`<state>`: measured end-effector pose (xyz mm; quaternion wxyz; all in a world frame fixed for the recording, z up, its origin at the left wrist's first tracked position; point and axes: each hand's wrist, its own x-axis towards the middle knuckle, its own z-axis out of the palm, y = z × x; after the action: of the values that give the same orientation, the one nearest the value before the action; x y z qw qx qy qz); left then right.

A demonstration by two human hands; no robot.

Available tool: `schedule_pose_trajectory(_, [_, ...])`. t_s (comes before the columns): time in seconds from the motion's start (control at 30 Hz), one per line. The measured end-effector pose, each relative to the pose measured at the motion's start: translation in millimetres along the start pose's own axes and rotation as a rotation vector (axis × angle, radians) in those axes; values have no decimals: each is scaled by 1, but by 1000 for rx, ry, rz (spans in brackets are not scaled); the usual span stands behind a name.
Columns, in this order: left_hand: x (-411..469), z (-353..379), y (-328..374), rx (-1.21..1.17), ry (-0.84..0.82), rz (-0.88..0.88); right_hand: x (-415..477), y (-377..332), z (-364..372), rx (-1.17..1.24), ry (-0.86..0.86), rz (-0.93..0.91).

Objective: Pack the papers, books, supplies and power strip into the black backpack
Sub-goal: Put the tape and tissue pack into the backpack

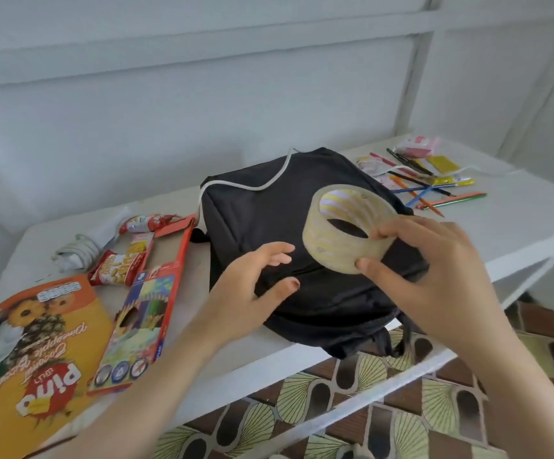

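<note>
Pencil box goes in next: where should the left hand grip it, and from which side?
Pinch the pencil box across its narrow width, near half, with the left hand coming from above on the backpack side. It lies flat and long; that edge is free, and its far end looks open.

Orange biscuit bag point(37, 352), lying at the left end of the worktop point(517, 220) and seen upside down: the brand "Pina" is printed in large white letters on a red patch. Beside it, in script, "Pineapple" can be read, with a second script line that appears to be "Coconut Biscuits" but is not sharp enough to be confirmed. Small print in a pale panel near the bag's far edge is blurred. Coloured-pencil box point(143, 319), just beside the bag: the number "12" is shown near its far end; the remaining print is too small. Red snack packet point(116, 268) and tape roll point(345, 233): markings are present, none legible.
</note>
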<state>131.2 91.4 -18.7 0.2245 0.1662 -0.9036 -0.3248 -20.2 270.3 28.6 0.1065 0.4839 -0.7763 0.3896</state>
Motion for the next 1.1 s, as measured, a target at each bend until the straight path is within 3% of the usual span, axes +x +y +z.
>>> schedule_pose_trajectory(0.13, [13,23,8,160,-176,93,-6,22,-7,-40,53,102])
schedule_pose_trajectory(0.2, [20,28,5,236,-39,198,-9,28,-8,-36,79,142])
schedule_pose_trajectory(0.3, [36,33,-14,566,412,617,-13,34,-8,-24,108,182])
schedule_pose_trajectory(0.33, [41,33,-19,680,482,753,-15,36,-8,-14,116,194])
schedule_pose_trajectory(0.43, [56,27,-27,802,285,947,-17,39,-8,12,147,224])
schedule_pose_trajectory(0.6, [62,25,-32,762,66,684,-20,47,-7,-34,162,248])
schedule_pose_trajectory(0.77, [64,26,-25,756,53,453,-24,55,1,-52,145,247])
schedule_pose_trajectory(0.97, [109,-20,-15,129,70,-101,-25,67,11,-74,121,246])
schedule_pose_trajectory(1.1, [139,-41,-30,-109,-14,-387,-19,76,18,-127,95,223])
